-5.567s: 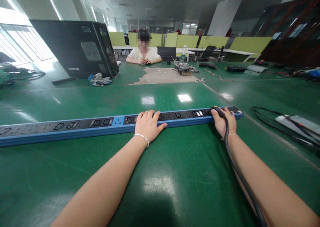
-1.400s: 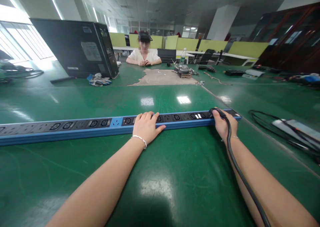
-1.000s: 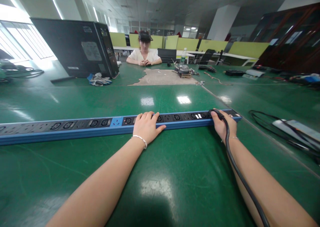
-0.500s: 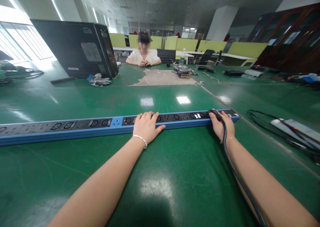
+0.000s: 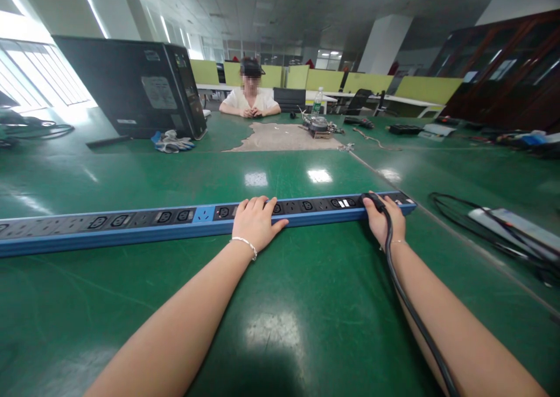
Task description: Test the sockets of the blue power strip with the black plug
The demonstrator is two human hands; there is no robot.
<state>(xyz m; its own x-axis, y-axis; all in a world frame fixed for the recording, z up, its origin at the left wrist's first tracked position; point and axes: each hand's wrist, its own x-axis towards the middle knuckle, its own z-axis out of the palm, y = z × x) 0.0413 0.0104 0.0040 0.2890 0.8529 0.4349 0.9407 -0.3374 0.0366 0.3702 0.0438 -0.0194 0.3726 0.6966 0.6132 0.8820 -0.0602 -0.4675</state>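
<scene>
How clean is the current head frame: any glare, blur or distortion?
Head view: bright reflections on the green tabletop, washed-out window at left, wide-angle stretching that makes the computer case lean, mosaic over the seated person's face, far background soft; power strip fairly sharp near the hands.

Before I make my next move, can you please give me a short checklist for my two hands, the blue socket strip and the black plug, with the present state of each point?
1. Left hand rests on the blue socket strip: ok.
2. Right hand grips the black plug: ok.
3. Plug fully seated in its socket: cannot tell, the fingers and plug hide the contact.
4. Black cable without knots: ok where visible; its far end is out of view.
5. Strip's far left end supported: cannot tell, it is outside the picture.
6. The other person's hands away from the strip: ok, they are across the table.
</scene>
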